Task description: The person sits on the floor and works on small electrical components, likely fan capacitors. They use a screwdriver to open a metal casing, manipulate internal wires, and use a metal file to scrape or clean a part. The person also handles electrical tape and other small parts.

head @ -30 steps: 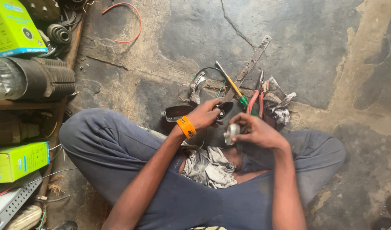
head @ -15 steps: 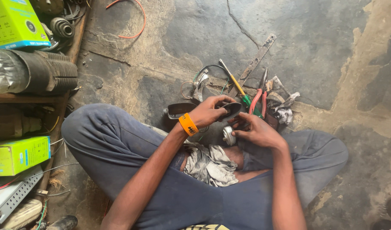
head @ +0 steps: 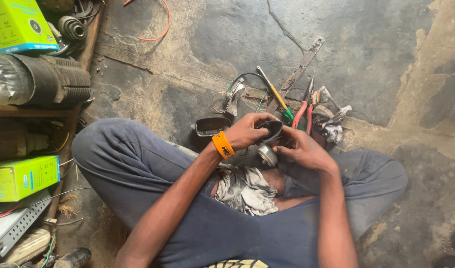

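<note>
Above the lap | both hands [head: 274,139] grasping black housing [head: 273,129] with round silver part [head: 267,155]

Green box [head: 19,25] w/ blue edge, top left; second green box [head: 21,177], left shelf

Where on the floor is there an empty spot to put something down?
Bare floor lies beyond the metal strip, and between the orange wire and the screwdriver. It is crowded around both hands, where the pliers and rags lie.
</note>
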A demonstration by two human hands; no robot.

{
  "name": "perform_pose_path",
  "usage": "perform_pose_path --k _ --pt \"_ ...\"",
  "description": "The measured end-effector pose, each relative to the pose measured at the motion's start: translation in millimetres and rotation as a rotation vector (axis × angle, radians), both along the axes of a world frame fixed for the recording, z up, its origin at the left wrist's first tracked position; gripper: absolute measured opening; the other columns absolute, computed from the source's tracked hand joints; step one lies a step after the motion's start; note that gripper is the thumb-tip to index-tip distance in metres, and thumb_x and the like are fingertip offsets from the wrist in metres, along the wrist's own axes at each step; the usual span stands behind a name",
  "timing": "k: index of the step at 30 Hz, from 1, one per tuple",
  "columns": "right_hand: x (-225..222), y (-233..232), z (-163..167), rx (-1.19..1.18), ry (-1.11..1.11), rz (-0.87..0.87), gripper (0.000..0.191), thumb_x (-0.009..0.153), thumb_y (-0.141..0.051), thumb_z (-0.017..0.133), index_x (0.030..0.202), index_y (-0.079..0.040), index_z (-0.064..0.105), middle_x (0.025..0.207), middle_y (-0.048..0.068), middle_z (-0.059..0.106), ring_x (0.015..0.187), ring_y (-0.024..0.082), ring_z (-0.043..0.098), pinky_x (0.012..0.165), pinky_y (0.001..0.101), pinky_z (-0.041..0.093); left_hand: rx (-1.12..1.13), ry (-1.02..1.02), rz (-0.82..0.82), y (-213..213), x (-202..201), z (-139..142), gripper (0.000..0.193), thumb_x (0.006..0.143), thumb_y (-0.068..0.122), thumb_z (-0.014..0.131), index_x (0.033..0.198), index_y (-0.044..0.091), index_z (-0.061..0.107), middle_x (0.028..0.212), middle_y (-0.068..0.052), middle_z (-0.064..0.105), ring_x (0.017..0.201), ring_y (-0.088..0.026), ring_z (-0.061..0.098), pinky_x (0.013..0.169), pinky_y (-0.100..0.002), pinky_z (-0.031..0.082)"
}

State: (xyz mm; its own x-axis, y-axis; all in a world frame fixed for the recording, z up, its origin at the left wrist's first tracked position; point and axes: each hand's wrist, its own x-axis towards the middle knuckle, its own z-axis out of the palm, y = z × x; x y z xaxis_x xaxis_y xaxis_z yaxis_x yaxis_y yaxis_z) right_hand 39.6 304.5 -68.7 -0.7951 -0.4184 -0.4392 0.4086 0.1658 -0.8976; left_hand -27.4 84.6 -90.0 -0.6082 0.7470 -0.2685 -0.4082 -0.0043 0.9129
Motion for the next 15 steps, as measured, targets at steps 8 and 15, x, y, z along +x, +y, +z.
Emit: perform_pose_path --k 8,15 --pt "1.3 2.7 -4.3 -0.002 -0.029 -0.063 0.047 0.09 -0.002 0.07 0.136 -0.001 0.06 0.112 0.004 0.073 0.103 0.01 0.066 0.091 0.0288 0.054 0.059 0.0 -0.001 -0.8 1.9 8.0 0.041 0.088 0.009 0.06 0.127 -0.002 0.065 0.108 -0.002 0.069 0.096 -0.006 0.063 0.085 -0.022 0.053" --pt "0.9 6.6 -9.7 -0.136 0.013 -0.18 0.044 0.092 0.003 0.068 0.135 0.002 0.059 0.117 0.006 0.069 0.106 0.013 0.066 0.095 0.0296 0.055 -0.065 -0.036 -0.04 3.4 4.3 8.4 0.045 0.093 0.011 0.055 0.135 -0.002 0.064 0.103 -0.005 0.07 0.086 -0.008 0.062 0.074 -0.023 0.05"
